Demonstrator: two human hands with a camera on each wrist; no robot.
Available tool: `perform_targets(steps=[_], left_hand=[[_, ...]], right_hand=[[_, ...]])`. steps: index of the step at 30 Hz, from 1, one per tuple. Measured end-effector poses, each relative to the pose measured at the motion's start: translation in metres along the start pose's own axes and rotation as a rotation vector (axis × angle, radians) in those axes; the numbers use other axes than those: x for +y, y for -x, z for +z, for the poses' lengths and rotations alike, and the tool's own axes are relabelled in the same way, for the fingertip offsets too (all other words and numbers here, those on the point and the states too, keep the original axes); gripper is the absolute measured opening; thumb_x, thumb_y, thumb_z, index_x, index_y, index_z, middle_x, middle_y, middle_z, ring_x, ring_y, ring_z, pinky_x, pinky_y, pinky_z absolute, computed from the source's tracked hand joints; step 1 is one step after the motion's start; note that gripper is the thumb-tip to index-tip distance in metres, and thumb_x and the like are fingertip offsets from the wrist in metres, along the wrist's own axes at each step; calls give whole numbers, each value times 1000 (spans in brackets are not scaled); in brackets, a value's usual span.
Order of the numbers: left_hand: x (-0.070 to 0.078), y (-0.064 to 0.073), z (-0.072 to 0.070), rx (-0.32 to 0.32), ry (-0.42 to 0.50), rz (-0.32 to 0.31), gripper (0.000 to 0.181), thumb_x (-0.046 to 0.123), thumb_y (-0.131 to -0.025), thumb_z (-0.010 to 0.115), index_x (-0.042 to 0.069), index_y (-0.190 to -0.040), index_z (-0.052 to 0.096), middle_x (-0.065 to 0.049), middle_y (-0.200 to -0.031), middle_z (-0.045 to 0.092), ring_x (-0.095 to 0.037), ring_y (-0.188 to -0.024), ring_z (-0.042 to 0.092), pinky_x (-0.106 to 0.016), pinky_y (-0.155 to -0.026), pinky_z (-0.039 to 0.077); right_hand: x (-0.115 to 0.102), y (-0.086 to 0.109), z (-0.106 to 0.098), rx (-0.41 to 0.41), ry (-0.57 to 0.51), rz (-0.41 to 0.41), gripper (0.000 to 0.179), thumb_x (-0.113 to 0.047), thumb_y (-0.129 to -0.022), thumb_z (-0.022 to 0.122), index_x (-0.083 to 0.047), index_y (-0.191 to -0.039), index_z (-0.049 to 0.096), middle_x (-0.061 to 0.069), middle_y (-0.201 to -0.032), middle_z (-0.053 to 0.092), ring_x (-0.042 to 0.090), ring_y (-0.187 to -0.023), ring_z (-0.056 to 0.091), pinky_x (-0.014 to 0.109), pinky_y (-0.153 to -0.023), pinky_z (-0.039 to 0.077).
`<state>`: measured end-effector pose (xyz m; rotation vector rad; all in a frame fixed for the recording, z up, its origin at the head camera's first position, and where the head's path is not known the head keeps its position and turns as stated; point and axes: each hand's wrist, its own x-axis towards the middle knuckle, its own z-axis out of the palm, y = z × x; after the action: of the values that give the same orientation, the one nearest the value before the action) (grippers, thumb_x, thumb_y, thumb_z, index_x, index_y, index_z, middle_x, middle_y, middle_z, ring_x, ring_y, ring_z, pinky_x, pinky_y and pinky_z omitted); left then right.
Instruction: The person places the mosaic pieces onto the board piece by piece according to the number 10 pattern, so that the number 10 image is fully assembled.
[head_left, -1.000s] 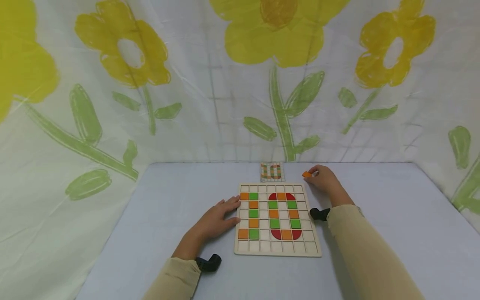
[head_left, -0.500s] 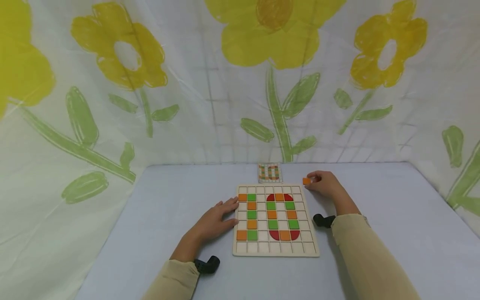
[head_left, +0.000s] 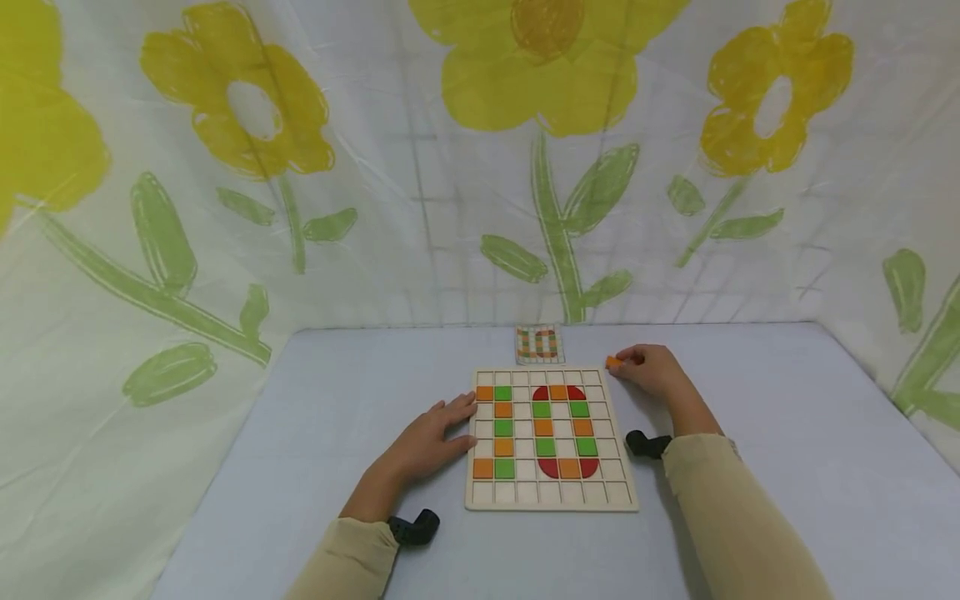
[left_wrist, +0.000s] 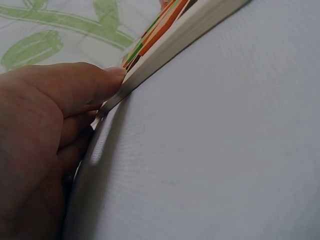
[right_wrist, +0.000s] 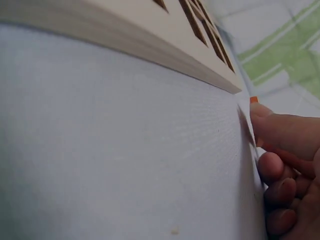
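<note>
A pale wooden grid board (head_left: 527,493) lies in the middle of the table. Green and orange square tiles and red rounded corner pieces sit in it, forming two shapes like a 1 and a 0. My left hand (head_left: 426,440) rests with extended fingers at the board's left edge; in the left wrist view the thumb (left_wrist: 107,82) lies against that edge. Beyond the board's far right corner, my right hand (head_left: 654,368) pinches an orange tile (head_left: 613,362) between thumb and fingers. Most of this tile is hidden behind the thumb in the right wrist view.
A small pattern card (head_left: 540,344) showing a similar tile picture lies just behind the board. The white table (head_left: 337,392) ends at a hanging cloth (head_left: 390,250) printed with yellow flowers. A black strap-on camera (head_left: 416,527) is on the left wrist.
My right hand has come slightly nearer the board's corner with the orange tile, and the tile's tilt has changed. The left hand and the board pieces stay as they were.
</note>
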<state>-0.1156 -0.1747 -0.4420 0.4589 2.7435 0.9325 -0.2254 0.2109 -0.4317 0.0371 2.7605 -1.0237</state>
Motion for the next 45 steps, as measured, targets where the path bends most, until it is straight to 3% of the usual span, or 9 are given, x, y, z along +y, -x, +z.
perform_targets(steps=[5,16,27,31,39,45], left_hand=[[0,-2,1,-4,-8,0,58,35,-95,65,20,-148,47,12,-159,32,-17,-149,26,-49,-123,22],[-1,-4,0,1,-1,11,59,36,-94,66,21,-148,46,13,-158,31,-20,-150,25,-50,-123,21],[0,-4,-1,2,-6,12,60,37,-94,66,21,-148,46,14,-158,31,-21,-150,24,-49,-123,21],[0,-4,-1,2,-9,6,60,37,-94,65,21,-148,46,13,-158,31,-22,-150,24,-50,-123,22],[-2,-4,-1,8,-3,18,60,37,-94,66,19,-148,47,10,-159,32,-20,-150,25,-50,-123,21],[-3,-3,1,5,8,11,60,37,-94,66,20,-148,46,12,-159,31,-20,-150,24,-49,-124,20]], right_hand=[[5,11,5,15,-70,51,48,-39,-93,65,-3,-125,63,18,-122,61,29,-100,51,38,-84,47],[8,32,6,29,-155,38,54,-47,-91,67,-6,-126,63,16,-124,62,27,-104,52,33,-84,46],[-6,35,10,18,-153,-6,48,-43,-88,71,-7,-120,66,12,-108,63,24,-94,51,28,-72,44],[-21,42,12,-47,-120,-69,43,-42,-84,75,-10,-113,69,7,-95,58,23,-90,50,29,-69,43],[-62,68,21,-368,-5,-346,21,-25,-79,81,-13,-95,73,0,-72,57,17,-69,52,29,-63,46],[-93,93,44,-444,103,-389,19,-26,-75,84,-20,-89,72,-2,-72,59,15,-67,52,28,-59,46]])
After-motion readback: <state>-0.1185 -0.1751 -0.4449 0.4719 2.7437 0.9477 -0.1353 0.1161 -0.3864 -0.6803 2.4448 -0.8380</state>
